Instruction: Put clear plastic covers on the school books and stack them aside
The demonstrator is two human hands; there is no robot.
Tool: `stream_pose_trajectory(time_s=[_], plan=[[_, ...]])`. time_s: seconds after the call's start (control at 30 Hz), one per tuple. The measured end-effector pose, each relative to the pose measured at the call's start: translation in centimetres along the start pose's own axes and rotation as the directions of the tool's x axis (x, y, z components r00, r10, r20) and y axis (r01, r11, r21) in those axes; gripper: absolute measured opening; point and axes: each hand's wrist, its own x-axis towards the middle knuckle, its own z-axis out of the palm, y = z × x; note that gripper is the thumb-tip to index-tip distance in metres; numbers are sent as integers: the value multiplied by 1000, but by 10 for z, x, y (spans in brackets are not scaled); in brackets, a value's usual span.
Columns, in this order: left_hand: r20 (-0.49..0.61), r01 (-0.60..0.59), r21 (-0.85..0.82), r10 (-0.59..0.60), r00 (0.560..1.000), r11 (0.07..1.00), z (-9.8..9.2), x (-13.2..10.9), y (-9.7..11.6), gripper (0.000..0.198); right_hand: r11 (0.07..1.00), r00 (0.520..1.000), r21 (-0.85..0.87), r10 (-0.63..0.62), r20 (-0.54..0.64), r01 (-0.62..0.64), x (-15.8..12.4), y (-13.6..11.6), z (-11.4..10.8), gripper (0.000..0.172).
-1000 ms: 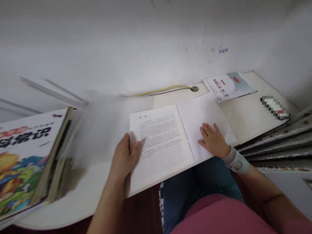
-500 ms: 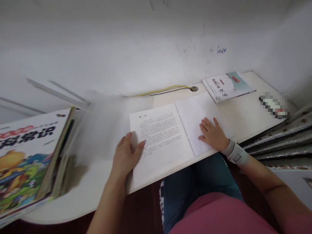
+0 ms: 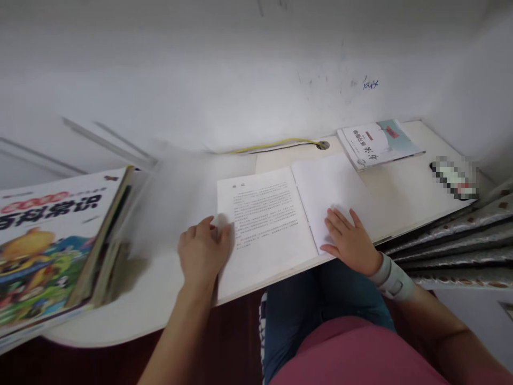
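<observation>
An open book (image 3: 266, 214) lies on the white desk. Its left page carries printed text, and the right page (image 3: 323, 187) is blank. At the book's left edge is my left hand (image 3: 204, 248), fingers curled outside the edge and thumb over the page margin. The exact contact under those fingers is hidden. My right hand (image 3: 352, 243), wearing a grey-white wristband (image 3: 390, 276), rests flat and open on the lower part of the blank page, its fingers stretched out.
Thick books with a colourful cover (image 3: 44, 251) stand at the left. Behind the open book lies a paperback (image 3: 382, 143), with a phone (image 3: 455, 179) to its right. Cables (image 3: 276, 143) run to a hole by the wall. Folded patterned fabric (image 3: 452, 235) hangs at the right desk edge.
My left thumb has drawn back from the text toward the page edge, and the left fingers have curled more. My right hand has slid slightly down the blank page. The view has shifted a little.
</observation>
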Motion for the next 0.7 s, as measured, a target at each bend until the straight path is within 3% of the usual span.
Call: stream_pose_trajectory(time_s=[0.13,0.27,0.43,0.57,0.7], plan=[[56,125,41,-127,990,991,-10,-7,9,53,1000,1000,-19,1,25,-1,27,17,7,53],[211,197,49,-203,956,979,-17,-4,6,56,997,999,-71,32,36,-29,29,22,20,54],[447,294,-192,-183,876,936,-23,3,-3,60,995,999,-88,40,33,-37,29,18,20,52],[395,333,-320,-195,898,887,-20,1,-7,50,998,999,-66,12,38,-10,52,24,13,43],[329,301,-321,-192,925,898,-14,-3,-14,46,998,989,-67,7,148,3,75,39,18,51]])
